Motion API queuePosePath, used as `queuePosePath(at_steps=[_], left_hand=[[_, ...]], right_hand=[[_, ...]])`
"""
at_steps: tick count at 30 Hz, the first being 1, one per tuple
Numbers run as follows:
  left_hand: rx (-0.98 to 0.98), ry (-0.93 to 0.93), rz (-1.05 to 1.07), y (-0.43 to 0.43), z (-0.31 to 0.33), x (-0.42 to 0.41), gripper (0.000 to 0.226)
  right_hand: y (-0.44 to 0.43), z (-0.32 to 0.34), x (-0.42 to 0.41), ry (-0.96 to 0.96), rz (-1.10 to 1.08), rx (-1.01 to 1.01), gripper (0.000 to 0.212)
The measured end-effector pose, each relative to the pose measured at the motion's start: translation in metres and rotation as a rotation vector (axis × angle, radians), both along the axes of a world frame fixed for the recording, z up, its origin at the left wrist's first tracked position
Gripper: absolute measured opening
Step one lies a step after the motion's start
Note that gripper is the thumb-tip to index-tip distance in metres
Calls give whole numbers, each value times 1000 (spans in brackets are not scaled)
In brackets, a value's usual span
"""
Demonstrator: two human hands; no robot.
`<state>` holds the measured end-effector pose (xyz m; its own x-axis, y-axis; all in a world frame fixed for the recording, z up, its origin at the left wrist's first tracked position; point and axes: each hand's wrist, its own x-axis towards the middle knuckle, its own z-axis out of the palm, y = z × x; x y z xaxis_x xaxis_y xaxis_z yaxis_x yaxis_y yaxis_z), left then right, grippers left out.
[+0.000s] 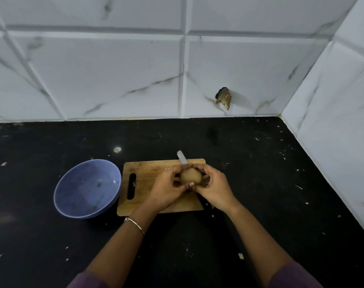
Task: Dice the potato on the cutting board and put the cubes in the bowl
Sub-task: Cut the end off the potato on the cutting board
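Potato (191, 176) between left grip (166, 189), right grip (214, 188)

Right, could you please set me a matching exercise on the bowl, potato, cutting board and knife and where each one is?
1 bowl
2 potato
3 cutting board
4 knife

A gripped by left hand and right hand
B blue, left of the board
C blade tip showing past the potato
D wooden, beneath the potato

Pairs: 1-B, 2-A, 3-D, 4-C

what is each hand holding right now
Left hand: closed, fingers curled round the potato.
Right hand: closed, grips the same potato from the other side, above the cutting board.
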<state>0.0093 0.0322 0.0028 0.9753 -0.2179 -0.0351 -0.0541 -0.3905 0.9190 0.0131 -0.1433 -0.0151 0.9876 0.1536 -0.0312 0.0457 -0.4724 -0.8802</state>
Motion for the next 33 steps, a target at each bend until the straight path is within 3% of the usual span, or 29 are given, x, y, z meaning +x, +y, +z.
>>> queuePosePath(at_steps=[9,18,23,27,33], left_hand=[[97,121,-10,59,-13,-6,67],[218,-83,112,65,-24,-15,61],[210,-121,138,63,-29,-18,63],[217,-138,162,63,-34,-20,63],[225,-196,202,61,-46,-27,64]], right_hand=[[41,0,11,95,127,61,51],[47,-1,10,86,169,43,53],[34,8,-4,-140,-77,-265,28],[26,7,-18,-95,-128,-456,38],[20,3,-35,-53,-193,-525,31]])
